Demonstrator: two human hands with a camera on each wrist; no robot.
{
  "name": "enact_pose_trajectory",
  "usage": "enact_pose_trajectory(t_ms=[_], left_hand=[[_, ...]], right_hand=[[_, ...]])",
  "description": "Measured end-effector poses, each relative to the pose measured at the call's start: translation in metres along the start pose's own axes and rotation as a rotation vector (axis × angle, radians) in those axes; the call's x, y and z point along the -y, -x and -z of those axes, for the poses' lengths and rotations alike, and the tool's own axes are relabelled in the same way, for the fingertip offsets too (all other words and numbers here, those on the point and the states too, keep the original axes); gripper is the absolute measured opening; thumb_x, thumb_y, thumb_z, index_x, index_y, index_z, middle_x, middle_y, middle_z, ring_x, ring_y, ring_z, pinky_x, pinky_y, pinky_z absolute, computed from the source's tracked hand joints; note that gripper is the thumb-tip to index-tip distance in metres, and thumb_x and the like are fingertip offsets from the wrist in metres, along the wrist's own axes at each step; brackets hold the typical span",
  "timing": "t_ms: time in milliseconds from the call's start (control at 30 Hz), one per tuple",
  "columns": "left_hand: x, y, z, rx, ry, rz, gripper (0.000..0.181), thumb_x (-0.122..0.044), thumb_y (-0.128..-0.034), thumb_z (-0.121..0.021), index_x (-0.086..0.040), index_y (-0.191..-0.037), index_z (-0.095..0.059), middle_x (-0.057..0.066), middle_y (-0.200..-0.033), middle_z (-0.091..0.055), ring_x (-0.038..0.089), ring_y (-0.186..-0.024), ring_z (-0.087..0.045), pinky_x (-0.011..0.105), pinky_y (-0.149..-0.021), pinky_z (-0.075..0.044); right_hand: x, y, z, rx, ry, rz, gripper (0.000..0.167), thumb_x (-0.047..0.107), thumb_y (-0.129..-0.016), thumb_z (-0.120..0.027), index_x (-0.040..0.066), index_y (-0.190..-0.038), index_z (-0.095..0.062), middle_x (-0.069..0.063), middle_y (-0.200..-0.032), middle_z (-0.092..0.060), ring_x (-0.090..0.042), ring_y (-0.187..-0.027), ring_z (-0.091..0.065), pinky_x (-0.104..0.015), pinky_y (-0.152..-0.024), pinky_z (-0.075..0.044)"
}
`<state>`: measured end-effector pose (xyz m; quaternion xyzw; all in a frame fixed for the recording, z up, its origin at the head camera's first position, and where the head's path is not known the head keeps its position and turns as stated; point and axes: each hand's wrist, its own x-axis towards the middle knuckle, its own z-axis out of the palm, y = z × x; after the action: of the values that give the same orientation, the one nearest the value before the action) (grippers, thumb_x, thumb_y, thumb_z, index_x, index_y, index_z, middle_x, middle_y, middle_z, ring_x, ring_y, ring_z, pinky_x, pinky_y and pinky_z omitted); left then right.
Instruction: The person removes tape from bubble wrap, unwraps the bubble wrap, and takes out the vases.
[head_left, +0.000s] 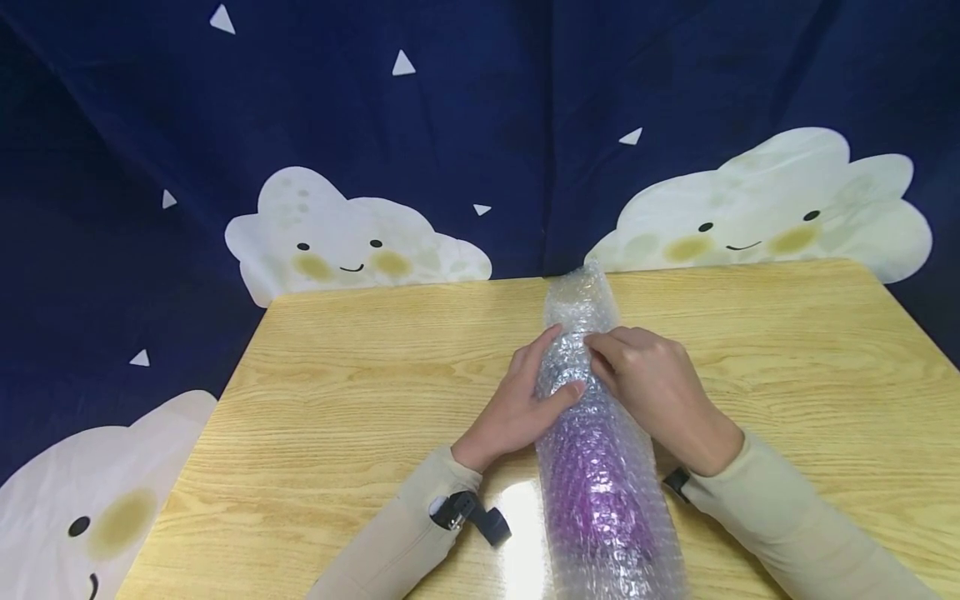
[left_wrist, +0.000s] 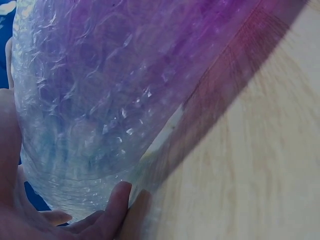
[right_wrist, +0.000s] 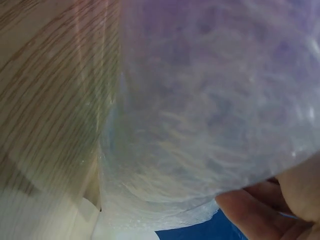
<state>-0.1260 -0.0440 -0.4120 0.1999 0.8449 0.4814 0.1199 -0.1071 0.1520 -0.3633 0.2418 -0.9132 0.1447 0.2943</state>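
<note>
A long bundle of clear bubble wrap [head_left: 596,475] runs down the table, with something purple and bluish inside that the wrap blurs. My left hand [head_left: 517,408] holds its left side, thumb laid across the top and fingers along the edge. In the left wrist view, fingertips of that left hand [left_wrist: 100,222] touch the wrap [left_wrist: 95,110] near its narrower end. From the right, my right hand [head_left: 656,383] pinches the upper surface with thumb and curled forefinger. The right wrist view shows the right hand [right_wrist: 265,210] at the wrap's edge [right_wrist: 200,150]; its other fingers are partly hidden.
The bundle lies on a light wood-grain table [head_left: 360,392], its far end at the back edge. Behind hangs a dark blue cloth [head_left: 450,125] printed with smiling clouds and small white triangles. A black strap device [head_left: 468,512] sits on the left wrist.
</note>
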Motion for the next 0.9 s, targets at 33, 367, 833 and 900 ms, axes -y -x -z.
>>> enact_pose_trajectory(t_ms=[33,367,833,900], left_hand=[[-0.0002,0.0,0.0,0.0,0.0,0.0,0.079,-0.059,-0.0962,-0.059,-0.055,-0.16,-0.011,0.006,-0.171,-0.024,0.031,-0.153,-0.037,0.061,-0.121,-0.036],[-0.0001,-0.0002,-0.0002,0.003,-0.002,0.001,0.079,-0.059,-0.0967,-0.059,-0.056,-0.159,-0.011,0.008,-0.171,-0.024,0.033,-0.153,-0.038,0.062,-0.12,-0.037],[-0.0014,-0.0002,-0.0012,-0.003,-0.006,-0.009,0.079,-0.057,-0.0965,-0.06,-0.054,-0.16,-0.013,0.007,-0.171,-0.025,0.031,-0.154,-0.037,0.059,-0.122,-0.036],[-0.0006,-0.0006,-0.0013,-0.005,-0.008,-0.007,0.079,-0.056,-0.0964,-0.06,-0.055,-0.16,-0.013,0.006,-0.171,-0.025,0.03,-0.154,-0.037,0.059,-0.122,-0.036]], right_hand=[[-0.0001,0.0,-0.0001,-0.002,0.007,0.005,0.017,-0.001,-0.082,-0.08,-0.003,-0.099,-0.079,-0.015,-0.085,-0.078,-0.026,-0.071,-0.074,-0.038,-0.06,-0.062],[0.0003,-0.0008,0.0014,0.024,0.08,0.056,0.017,-0.003,-0.082,-0.08,-0.004,-0.098,-0.078,-0.018,-0.089,-0.077,-0.03,-0.078,-0.075,-0.039,-0.063,-0.064],[0.0019,-0.0005,-0.002,-0.004,0.124,0.09,0.02,-0.004,-0.081,-0.08,-0.007,-0.1,-0.077,-0.022,-0.091,-0.077,-0.033,-0.078,-0.075,-0.038,-0.061,-0.064],[0.0017,-0.0003,-0.0031,-0.015,0.138,0.104,0.019,-0.004,-0.081,-0.079,-0.008,-0.1,-0.077,-0.022,-0.09,-0.077,-0.033,-0.078,-0.074,-0.038,-0.06,-0.063]])
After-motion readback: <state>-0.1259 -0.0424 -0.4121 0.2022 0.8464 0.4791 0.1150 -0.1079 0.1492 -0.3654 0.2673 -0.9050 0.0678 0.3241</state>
